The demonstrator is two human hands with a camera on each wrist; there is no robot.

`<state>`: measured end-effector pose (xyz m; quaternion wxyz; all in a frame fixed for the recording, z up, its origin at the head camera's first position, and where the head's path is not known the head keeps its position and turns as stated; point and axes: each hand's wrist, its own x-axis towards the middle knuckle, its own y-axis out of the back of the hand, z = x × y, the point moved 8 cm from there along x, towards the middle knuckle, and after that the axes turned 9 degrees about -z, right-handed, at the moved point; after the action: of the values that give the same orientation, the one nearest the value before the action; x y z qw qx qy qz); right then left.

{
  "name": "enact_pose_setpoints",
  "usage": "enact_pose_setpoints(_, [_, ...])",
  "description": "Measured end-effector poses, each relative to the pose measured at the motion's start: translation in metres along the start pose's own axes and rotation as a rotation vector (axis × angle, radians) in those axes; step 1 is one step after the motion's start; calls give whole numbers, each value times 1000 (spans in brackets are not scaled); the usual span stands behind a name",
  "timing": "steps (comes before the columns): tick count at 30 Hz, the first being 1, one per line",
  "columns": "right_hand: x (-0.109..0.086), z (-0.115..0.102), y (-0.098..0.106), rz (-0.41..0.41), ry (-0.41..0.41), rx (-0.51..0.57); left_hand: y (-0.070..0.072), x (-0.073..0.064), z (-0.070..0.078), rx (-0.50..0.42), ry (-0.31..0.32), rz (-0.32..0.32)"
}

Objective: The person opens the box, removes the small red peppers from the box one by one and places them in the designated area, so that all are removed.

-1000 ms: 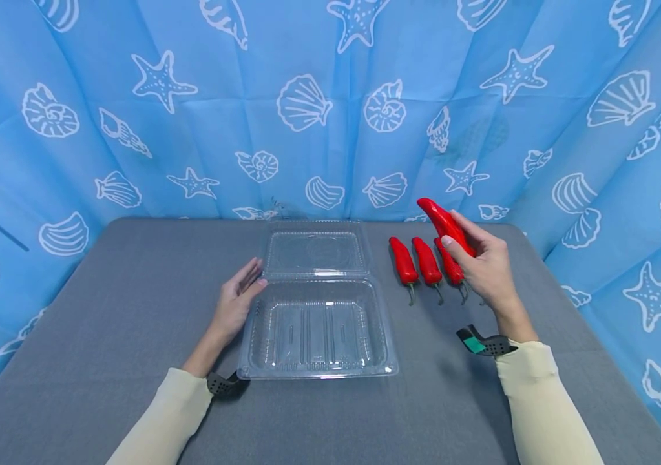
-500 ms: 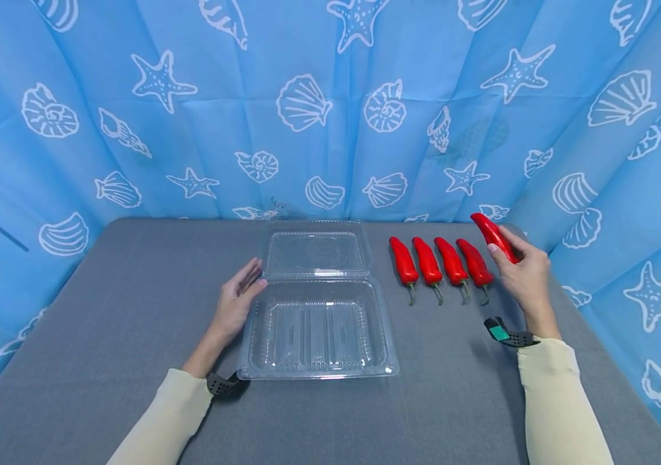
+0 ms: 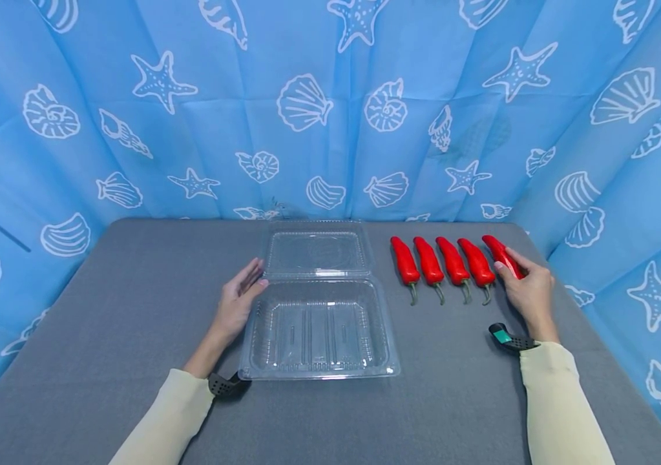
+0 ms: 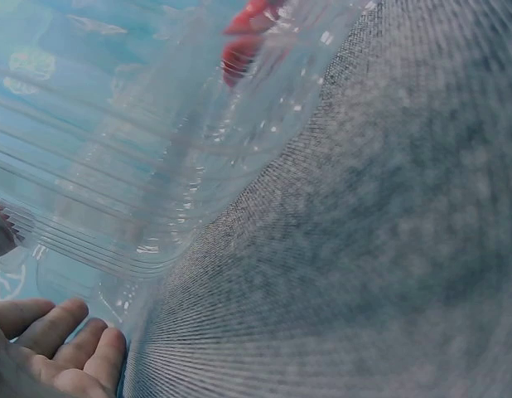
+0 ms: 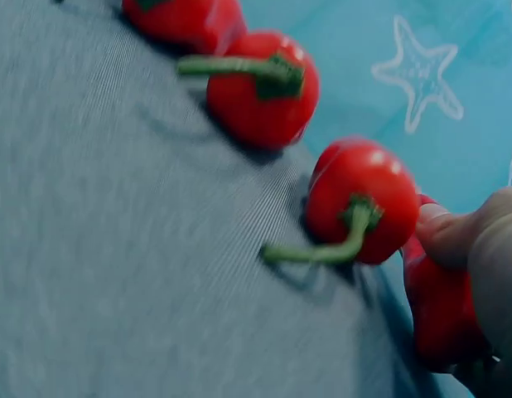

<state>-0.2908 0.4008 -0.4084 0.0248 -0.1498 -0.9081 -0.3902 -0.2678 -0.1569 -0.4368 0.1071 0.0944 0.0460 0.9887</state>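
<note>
My right hand (image 3: 530,292) grips a red pepper (image 3: 496,249) at the right end of a row, low over the cloth. In the right wrist view, the thumb (image 5: 446,236) presses on this pepper's side, and a neighbouring pepper (image 5: 365,191) with a curved green stem lies close by. Several more red peppers (image 3: 452,258) lie side by side, stems toward me. A clear plastic clamshell box (image 3: 318,336) stands unfolded, its lid (image 3: 315,252) lying back. At the box's left side rests my left hand (image 3: 234,303), thumb by the hinge, fingers loosely extended.
Grey cloth (image 3: 330,420) covers the table. Behind it and at both sides hangs a blue curtain (image 3: 330,168) with white shells and starfish. Each wrist wears a dark strap (image 3: 510,341).
My right hand has carried the pepper rightward, past the others, then lowered it to the right end of the row. The left hand and the box have stayed put.
</note>
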Motion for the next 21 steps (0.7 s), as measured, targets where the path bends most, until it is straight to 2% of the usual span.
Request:
enact_pose_setpoints(5, [2, 8, -3, -2, 6, -46, -2, 0, 0, -1, 1, -7])
enact_pose_setpoints(12, [6, 6, -6, -4, 28, -140, -3, -1, 1, 18, -3, -9])
enact_pose_setpoints(21, [9, 5, -13, -63, 34, -157, -1, -2, -1, 30, 6, -6])
